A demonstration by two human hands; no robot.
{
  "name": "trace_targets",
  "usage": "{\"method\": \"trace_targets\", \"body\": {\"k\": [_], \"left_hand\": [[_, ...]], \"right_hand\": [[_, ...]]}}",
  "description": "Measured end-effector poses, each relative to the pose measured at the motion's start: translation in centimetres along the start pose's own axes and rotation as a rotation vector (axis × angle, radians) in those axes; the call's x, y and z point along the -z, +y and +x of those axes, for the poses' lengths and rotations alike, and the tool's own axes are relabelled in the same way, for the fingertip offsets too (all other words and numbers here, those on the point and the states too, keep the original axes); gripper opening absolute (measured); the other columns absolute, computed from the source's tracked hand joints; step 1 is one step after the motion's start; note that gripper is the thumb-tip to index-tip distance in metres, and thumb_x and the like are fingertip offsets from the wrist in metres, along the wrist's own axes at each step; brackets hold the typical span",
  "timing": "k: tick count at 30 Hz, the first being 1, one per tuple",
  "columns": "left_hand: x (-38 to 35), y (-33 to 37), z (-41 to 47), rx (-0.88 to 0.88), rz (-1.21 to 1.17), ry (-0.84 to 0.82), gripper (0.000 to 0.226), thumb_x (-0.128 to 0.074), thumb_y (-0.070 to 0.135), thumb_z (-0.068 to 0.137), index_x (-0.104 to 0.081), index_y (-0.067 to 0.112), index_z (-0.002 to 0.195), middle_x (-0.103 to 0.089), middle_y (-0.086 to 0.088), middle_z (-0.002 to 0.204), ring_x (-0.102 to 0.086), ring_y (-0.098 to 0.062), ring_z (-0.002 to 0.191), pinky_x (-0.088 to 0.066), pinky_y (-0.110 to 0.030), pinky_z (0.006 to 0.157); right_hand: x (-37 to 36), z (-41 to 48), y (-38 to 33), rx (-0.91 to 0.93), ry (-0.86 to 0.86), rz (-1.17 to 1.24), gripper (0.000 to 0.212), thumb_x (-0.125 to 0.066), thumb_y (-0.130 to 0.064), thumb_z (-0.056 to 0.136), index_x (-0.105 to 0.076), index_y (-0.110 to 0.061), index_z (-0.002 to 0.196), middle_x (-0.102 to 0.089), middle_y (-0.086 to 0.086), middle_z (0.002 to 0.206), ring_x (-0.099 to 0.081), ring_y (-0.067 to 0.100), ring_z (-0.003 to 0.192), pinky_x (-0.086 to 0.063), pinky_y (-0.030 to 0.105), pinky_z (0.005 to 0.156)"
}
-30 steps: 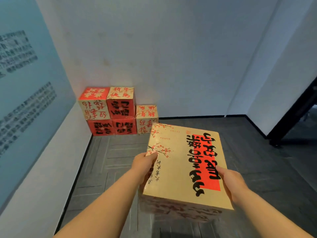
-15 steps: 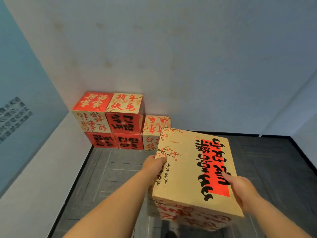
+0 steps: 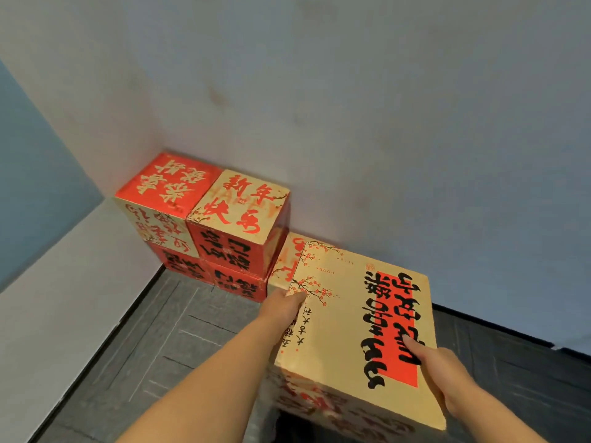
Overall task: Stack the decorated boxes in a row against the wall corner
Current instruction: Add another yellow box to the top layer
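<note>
Decorated box (image 3: 348, 318) between 2 hands.

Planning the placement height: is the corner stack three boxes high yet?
No, the corner stack is two boxes high: a red-topped box resting on a lower red box on the floor.

The left hand (image 3: 282, 303) and right hand (image 3: 441, 375) are bare, as are both slender forearms.

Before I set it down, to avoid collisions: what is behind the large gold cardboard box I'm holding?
A smaller gold-and-red cardboard box against the white wall; only its left part shows. The large gold box covers the rest.
</note>
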State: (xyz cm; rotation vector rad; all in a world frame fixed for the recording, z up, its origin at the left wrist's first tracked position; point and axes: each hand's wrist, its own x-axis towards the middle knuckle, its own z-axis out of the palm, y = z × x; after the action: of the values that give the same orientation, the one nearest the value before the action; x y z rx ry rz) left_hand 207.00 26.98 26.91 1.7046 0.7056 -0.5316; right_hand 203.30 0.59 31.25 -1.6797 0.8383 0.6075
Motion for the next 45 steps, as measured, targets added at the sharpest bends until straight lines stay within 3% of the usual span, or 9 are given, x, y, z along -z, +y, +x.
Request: {"method": "trace_targets", "body": {"k": [5,9,16,22,25,31,36,40,45], "left_hand": [[-1.2,4.3,12.4,-0.019,0.214,0.067,0.071,-0.051,0.048,0.093,-0.031,0.010,0.150,-0.035,-0.012,0.153,-0.036,-0.030,0.139,-0.033,-0.037,0.110],[-1.6,7.2,21.5,-0.067,0.194,0.186,0.058,-0.059,0.045,0.082,-0.049,0.014,0.130,-0.064,-0.004,0.119,-0.058,-0.027,0.116,-0.045,-0.035,0.098],[-0.3,10.2,31.8,-0.146,0.150,0.262,0.056,-0.055,0.038,0.094,-0.038,0.017,0.143,-0.055,0.001,0.128,-0.047,-0.011,0.094,-0.033,-0.023,0.081],[0.5,7.6,35.6,-0.130,0.175,0.300,0.051,-0.057,0.033,0.094,-0.049,0.013,0.140,-0.057,-0.003,0.133,-0.054,-0.022,0.124,-0.039,-0.025,0.095],[1.1,5.9,35.7,-0.213,0.110,0.507,0.026,-0.056,0.017,0.094,-0.063,0.018,0.118,-0.059,0.002,0.103,-0.060,-0.012,0.090,-0.036,-0.019,0.076],[2.8,0.6,35.3,0.059,-0.328,0.901,0.055,-0.070,0.032,0.084,-0.048,0.016,0.131,-0.044,-0.007,0.131,-0.051,-0.013,0.090,-0.043,-0.030,0.088],[4.4,-0.4,36.2,0.213,-0.713,0.596,0.091,-0.062,0.054,0.086,-0.012,0.020,0.154,-0.043,-0.003,0.146,-0.049,-0.029,0.123,-0.045,-0.045,0.098],[4.4,-0.9,37.7,0.164,-0.799,0.466,0.056,-0.052,0.046,0.096,-0.045,0.009,0.138,-0.069,-0.002,0.095,-0.061,-0.021,0.074,-0.052,-0.033,0.068],[4.2,-1.2,38.1,0.138,-0.780,0.497,0.044,-0.046,0.042,0.099,-0.053,0.009,0.127,-0.068,-0.008,0.100,-0.060,-0.022,0.075,-0.053,-0.036,0.068]], "right_hand": [[-3.2,14.2,-6.1,-0.033,-0.002,-0.015,0.028,-0.072,-0.018,0.087,-0.067,-0.002,0.109,-0.076,0.017,0.082,-0.071,0.034,0.083,-0.050,0.039,0.068],[-6.6,25.0,-8.9,0.022,0.020,0.058,0.030,-0.074,-0.027,0.085,-0.066,-0.010,0.109,-0.074,0.015,0.096,-0.070,0.032,0.087,-0.054,0.043,0.076],[-11.3,37.1,-10.4,0.105,0.022,0.112,0.031,-0.073,-0.037,0.083,-0.059,-0.021,0.106,-0.071,0.009,0.104,-0.068,0.034,0.095,-0.052,0.058,0.088],[-13.7,40.9,-10.4,0.172,0.049,0.057,0.044,-0.074,-0.039,0.083,-0.056,-0.023,0.120,-0.067,0.004,0.112,-0.064,0.031,0.098,-0.051,0.055,0.090],[-14.4,41.5,-10.6,0.190,0.022,0.054,0.043,-0.072,-0.037,0.085,-0.053,-0.024,0.121,-0.065,0.002,0.110,-0.063,0.029,0.098,-0.051,0.052,0.090],[-14.7,41.5,-11.0,0.127,-0.071,0.126,0.053,-0.070,-0.038,0.084,-0.048,-0.028,0.131,-0.066,-0.004,0.104,-0.062,0.026,0.094,-0.050,0.043,0.078],[-14.6,42.3,-10.8,0.110,-0.202,0.095,0.079,-0.074,-0.052,0.061,-0.052,-0.032,0.134,-0.069,-0.001,0.115,-0.064,0.025,0.101,-0.052,0.040,0.075],[-14.2,43.3,-10.0,0.135,-0.160,0.035,0.122,-0.085,-0.074,0.016,-0.055,-0.036,0.129,-0.070,-0.004,0.114,-0.065,0.023,0.102,-0.052,0.045,0.084],[-14.6,42.4,-10.0,0.118,-0.191,0.068,0.060,-0.075,-0.053,0.053,-0.059,-0.039,0.109,-0.069,-0.004,0.112,-0.063,0.027,0.109,-0.047,0.052,0.096]]}}
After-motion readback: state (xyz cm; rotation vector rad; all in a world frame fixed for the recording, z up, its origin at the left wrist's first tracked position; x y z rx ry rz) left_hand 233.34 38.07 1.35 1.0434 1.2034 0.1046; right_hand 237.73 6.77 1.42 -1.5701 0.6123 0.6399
